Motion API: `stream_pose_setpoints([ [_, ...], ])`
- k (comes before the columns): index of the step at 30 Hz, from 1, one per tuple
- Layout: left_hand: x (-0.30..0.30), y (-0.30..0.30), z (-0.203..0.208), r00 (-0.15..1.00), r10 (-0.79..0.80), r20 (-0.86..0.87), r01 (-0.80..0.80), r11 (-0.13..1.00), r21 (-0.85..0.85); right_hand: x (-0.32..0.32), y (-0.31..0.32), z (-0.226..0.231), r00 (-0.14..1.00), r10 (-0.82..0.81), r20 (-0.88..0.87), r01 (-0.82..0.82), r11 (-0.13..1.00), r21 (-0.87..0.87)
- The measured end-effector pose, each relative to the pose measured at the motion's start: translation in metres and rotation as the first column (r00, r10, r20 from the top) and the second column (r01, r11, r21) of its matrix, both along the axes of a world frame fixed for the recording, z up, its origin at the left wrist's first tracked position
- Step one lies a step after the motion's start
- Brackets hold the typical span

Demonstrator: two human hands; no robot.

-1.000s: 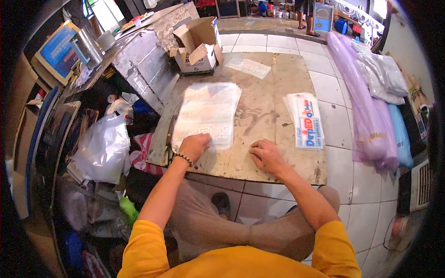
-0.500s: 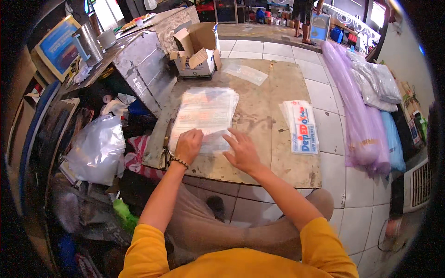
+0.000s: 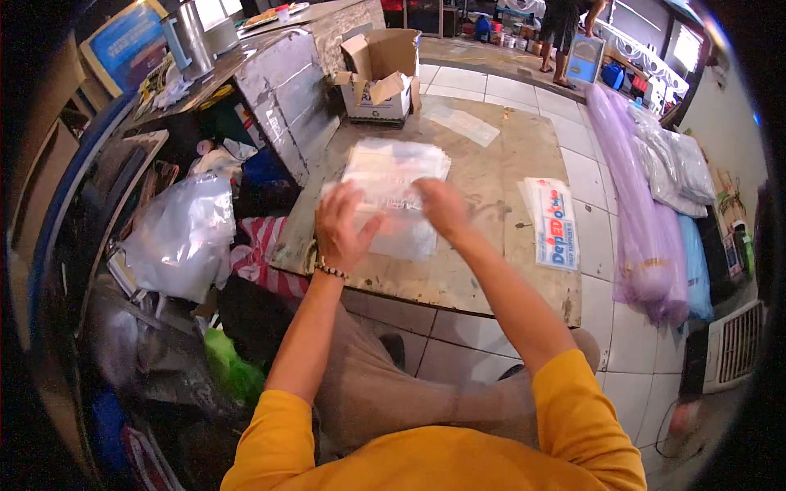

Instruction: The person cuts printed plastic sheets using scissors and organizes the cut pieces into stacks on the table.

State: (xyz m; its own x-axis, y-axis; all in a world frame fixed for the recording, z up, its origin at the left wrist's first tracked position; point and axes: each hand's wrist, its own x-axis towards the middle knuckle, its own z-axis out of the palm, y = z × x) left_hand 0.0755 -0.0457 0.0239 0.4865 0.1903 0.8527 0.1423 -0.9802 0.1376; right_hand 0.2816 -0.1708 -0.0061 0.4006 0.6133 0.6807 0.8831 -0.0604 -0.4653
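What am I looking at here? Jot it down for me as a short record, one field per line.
Surface: worn, stained table
Main item: loose stack of printed plastic sheets, in front of the person
Left hand: at the stack's left side, fingers spread
Right hand: over the stack's right side, blurred; grip unclear
Right side of table: smaller printed pile
Far side of table: open cardboard box, with a clear sheet to its right
Floor at right: purple-wrapped rolls
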Motion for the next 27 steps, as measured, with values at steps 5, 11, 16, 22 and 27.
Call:
stream_pose_setpoints([
  [5, -0.026, 0.034, -0.019, 0.936, 0.288, 0.203, -0.248, 0.947, -0.202, 0.029, -0.057, 0.052, 0.673, 0.129, -0.728, 0.095, 0.962, 0.258],
  [11, -0.068, 0.082, -0.07, 0.692, 0.366, -0.622, -0.673, 0.639, -0.373, 0.012, -0.213, 0.043, 0.361, 0.044, -0.932, 0.202, 0.972, 0.124],
  [16, -0.066, 0.074, -0.055, 0.603, 0.259, -0.755, -0.706, 0.614, -0.353, -0.034, -0.325, -0.018, 0.163, -0.065, -0.985, 0.29, 0.957, -0.015],
  [22, -0.051, 0.053, -0.041, 0.448, 0.229, -0.864, -0.756, 0.612, -0.23, -0.087, -0.361, -0.037, 0.127, -0.069, -0.99, 0.395, 0.919, -0.013],
  [27, -0.047, 0.051, -0.04, 0.412, 0.215, -0.885, -0.748, 0.635, -0.194, -0.111, -0.347, -0.03, 0.235, -0.176, -0.956, 0.545, 0.838, -0.021],
])
